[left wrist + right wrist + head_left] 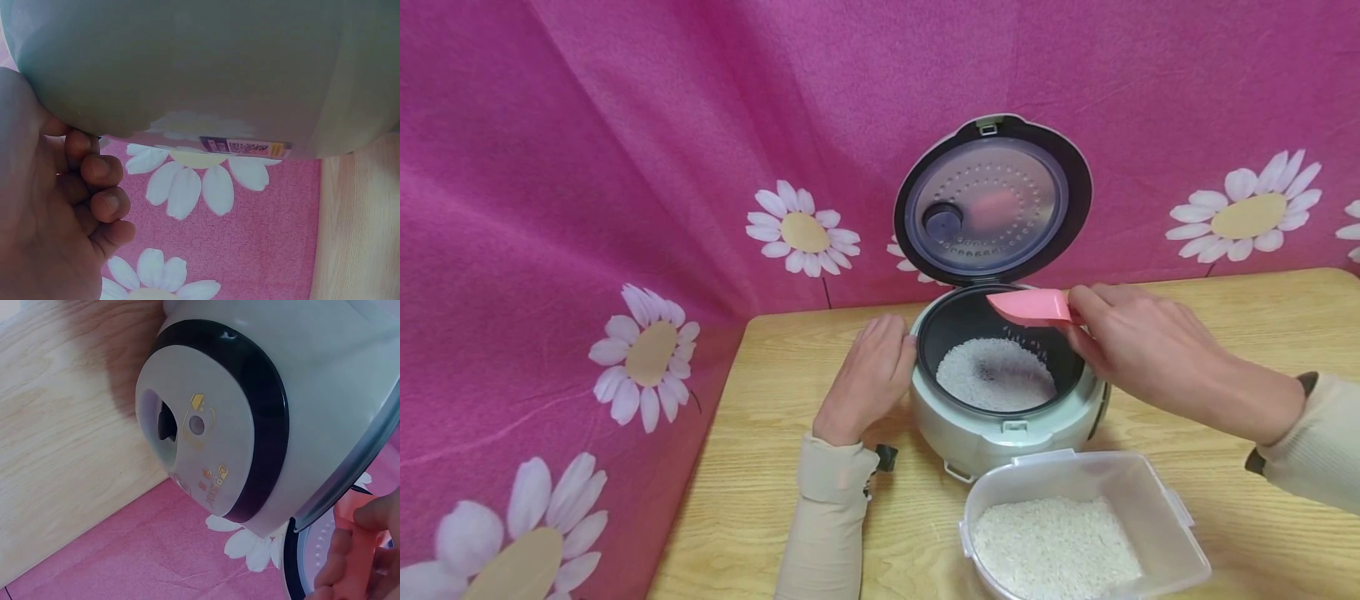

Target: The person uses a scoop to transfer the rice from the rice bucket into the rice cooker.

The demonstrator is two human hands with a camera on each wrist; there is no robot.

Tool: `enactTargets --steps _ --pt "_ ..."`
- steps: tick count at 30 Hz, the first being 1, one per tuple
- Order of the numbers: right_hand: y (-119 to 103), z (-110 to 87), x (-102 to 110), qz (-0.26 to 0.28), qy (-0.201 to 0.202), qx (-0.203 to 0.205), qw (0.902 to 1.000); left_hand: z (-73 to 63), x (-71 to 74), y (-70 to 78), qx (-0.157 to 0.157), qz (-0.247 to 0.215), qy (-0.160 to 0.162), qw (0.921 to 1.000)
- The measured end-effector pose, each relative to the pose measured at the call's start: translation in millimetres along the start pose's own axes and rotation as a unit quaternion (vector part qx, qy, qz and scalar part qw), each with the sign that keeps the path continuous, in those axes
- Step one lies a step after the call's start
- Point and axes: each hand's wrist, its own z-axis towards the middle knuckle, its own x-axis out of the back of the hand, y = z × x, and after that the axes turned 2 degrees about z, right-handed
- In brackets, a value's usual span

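Observation:
A pale green rice cooker (992, 442) stands on the table with its lid (992, 200) raised. White rice (988, 375) lies heaped in its dark inner pot. My right hand (1150, 350) grips the handle of a pink scoop (1030, 307), tilted over the pot, with loose grains dropping below it. The right wrist view shows fingers wrapped round the scoop handle (355, 562). At the cooker's left side, my left hand (868, 375) holds the edge. Its curled fingers (103, 169) touch the cooker body (206, 69) in the left wrist view.
A clear plastic container (1150, 492) holding more rice stands in front of the cooker, close to it. The wooden table (760, 467) meets a pink cloth with daisies (820, 100) behind and at the left. The cooker's front panel (212, 431) has a switch.

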Motion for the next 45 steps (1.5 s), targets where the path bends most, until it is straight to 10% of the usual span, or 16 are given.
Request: enactTargets --steps 36,45 --pt "-26 -40.1 28 0.044 0.011 0.098 0.9941 0.1 0.0 0.0 0.018 -0.011 -0.012 0.9997" --pt "-40 -55.4 41 0.064 -0.061 0.138 0.9866 -0.4 0.5 1.7 0.024 -0.020 -0.013 0.9994"
